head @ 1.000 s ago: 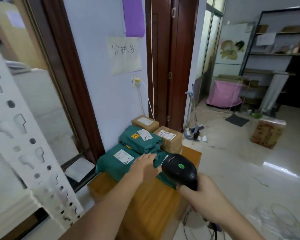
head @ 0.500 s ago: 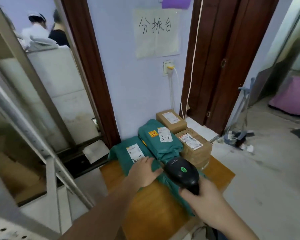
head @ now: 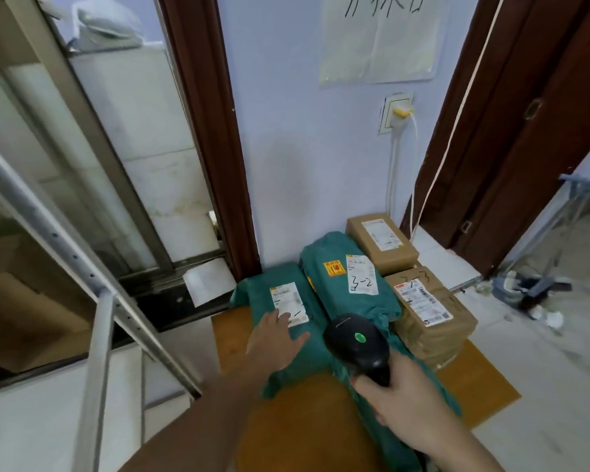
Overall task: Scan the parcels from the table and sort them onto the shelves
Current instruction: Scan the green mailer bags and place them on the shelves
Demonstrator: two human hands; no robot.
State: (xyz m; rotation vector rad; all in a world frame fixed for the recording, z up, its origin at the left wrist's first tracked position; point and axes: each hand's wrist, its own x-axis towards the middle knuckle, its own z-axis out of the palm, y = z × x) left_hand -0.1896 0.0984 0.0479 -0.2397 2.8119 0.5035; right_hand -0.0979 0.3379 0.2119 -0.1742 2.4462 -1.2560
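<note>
**Scanner poised over the near green parcel**

Right hand (head: 402, 400) wraps its fingers round the handle of a black barcode scanner (head: 356, 342), whose head, with a green dot on top, hangs over the parcels. The left hand (head: 273, 338) lies flat with straight fingers on a green mailer bag (head: 280, 321) at the counter's left edge, fingertips touching the lower end of its white label (head: 288, 303).

The wooden counter (head: 474, 390) carries the remaining parcels against the wall: a second green bag (head: 348, 277) just beside the first, a brown box (head: 382, 241) at the back corner, and a taped brown parcel (head: 426, 311) along the right edge. None has yet gone to a shelf, by the look of it.

Risks, as judged from here: the left fingertips may cover part of the barcode, so the scan could fail. The bags are soft and wrinkled, and a creased label might not read. With labels lying close together, the scanner could pick up the neighbouring parcel's code instead.

Readable writing: the second bag's label bears handwritten "3-2", beside an orange-and-red sticker. The near label shows a handwritten dash and stroke, partly hidden by the fingers. A sheet on the wall carries handwritten characters cut off at the top edge.
</note>
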